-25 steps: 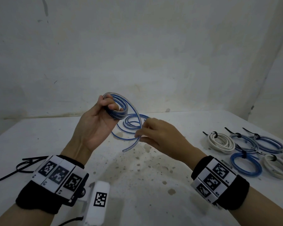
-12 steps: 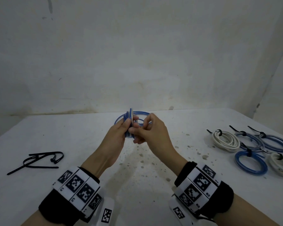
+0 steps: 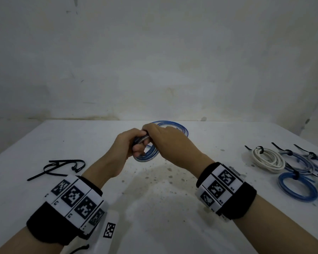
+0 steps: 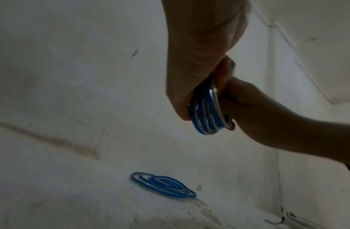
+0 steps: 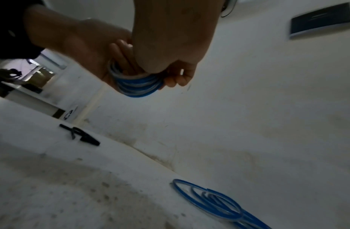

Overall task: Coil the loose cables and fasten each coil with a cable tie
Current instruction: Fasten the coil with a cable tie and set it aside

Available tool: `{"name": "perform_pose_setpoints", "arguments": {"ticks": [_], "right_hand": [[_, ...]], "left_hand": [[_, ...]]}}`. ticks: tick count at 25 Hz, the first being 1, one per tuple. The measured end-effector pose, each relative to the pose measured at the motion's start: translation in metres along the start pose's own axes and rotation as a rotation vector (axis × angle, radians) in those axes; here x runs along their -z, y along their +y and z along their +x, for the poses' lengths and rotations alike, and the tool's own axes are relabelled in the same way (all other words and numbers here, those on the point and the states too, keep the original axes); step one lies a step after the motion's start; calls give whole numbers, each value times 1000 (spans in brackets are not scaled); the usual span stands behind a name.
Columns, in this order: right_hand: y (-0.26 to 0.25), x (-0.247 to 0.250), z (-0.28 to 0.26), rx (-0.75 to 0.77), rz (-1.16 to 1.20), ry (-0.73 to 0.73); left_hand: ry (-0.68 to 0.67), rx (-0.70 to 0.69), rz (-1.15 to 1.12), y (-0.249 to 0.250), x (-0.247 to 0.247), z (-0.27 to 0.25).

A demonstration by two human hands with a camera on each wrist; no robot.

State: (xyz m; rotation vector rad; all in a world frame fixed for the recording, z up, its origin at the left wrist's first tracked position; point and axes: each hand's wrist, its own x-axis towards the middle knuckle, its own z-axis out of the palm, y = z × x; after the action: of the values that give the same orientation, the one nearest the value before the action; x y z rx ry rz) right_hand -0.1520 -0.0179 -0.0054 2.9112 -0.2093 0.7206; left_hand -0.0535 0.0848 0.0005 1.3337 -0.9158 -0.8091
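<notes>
1. The blue cable coil (image 3: 145,154) is held up above the middle of the table (image 3: 44,140), wound into several loops, with no tie on it yet.
2. The left hand (image 3: 127,143) grips the bundled loops, fingers curled round them.
3. The right hand (image 3: 165,142) closes over the same bundle from the other side, fingers wrapped round the strands.
4. Another blue cable (image 4: 162,186) lies loosely looped on the table beyond the hands, untied, so it seems left to do.
5. Spare black cable ties (image 3: 61,166) lie at the left, well apart from the hands.
6. Five finished coils (image 3: 268,160), white and blue, lie at the right; those fully in view carry a black tie.
7. My judgement: past halfway.
</notes>
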Motion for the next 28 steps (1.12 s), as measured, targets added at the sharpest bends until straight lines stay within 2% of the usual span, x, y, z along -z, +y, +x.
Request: {"name": "perform_pose_setpoints", "arguments": {"ticks": [3,5,8,10,12,14,15,16,20,22,26,28], "right_hand": [[-20,-20,17,-105,-69,103],[-40,-26,32,-177,-198,150],[-62,-25,49,-233,-239,-75],[-67,-30,60,-169,-162,-83],[-73,-33,75,-83,25,-161],[-72,-38,89,-117,492,-353],[-70,-44,93,-143,683,-394],[-68,-55,98,-129,715,-410],[-68,-109,118,76,63,-569],[-72,-126,130,112,3,-623],[-80,-134,142,191,12,-547],[-83,-136,146,211,-24,-561]], "left_hand": [[310,-7,153,-1,4,3],[454,-148,319,-9,14,6],[529,-362,417,-18,40,5],[576,-413,437,-23,58,4],[609,-379,421,-25,79,3],[652,-350,419,-23,107,0],[679,-348,413,-18,122,-1],[720,-352,398,-12,138,-3],[869,-335,286,7,182,-9],[891,-322,256,8,191,-10],[900,-299,232,2,202,-9],[889,-280,221,-1,203,-7]]}}
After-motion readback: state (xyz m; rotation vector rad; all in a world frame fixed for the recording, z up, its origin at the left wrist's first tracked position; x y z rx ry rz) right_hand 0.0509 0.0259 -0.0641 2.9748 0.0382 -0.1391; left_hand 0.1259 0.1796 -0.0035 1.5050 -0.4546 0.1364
